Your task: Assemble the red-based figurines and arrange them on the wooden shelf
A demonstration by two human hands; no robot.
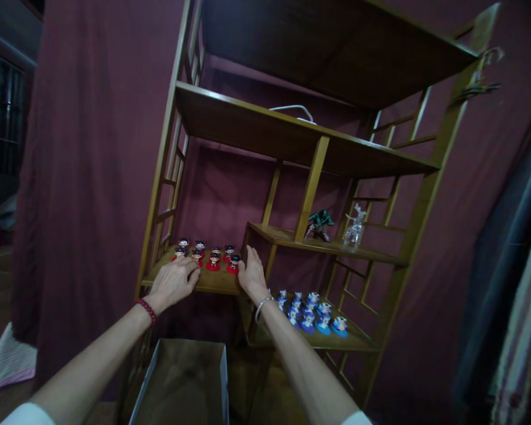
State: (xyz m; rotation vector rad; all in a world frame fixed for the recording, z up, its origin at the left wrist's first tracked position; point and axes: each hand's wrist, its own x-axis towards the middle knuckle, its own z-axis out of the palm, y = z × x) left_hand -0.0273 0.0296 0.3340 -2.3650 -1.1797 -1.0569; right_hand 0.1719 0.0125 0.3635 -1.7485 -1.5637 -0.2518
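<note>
Small figurines with black hair and red bases (213, 261) stand in two rows on the left shelf board (215, 283). My left hand (174, 282), with a red bead bracelet, is at the front left of these rows. Its fingers bend loosely toward the front figurines and partly cover their bases; no figurine shows in its grasp. My right hand (253, 276), with a silver bracelet, is upright at the right end of the front row. Its fingers are stretched out, with the thumb side close to the rightmost figurine (234, 263); contact is unclear.
Blue and purple figurines (308, 319) stand in rows on a lower right shelf. Above them, a dark green figure (321, 225) and a clear glass-like ornament (354, 227) share a shelf. An open box (186, 378) sits below. Clothes (508, 295) hang at right, a curtain (84, 177) at left.
</note>
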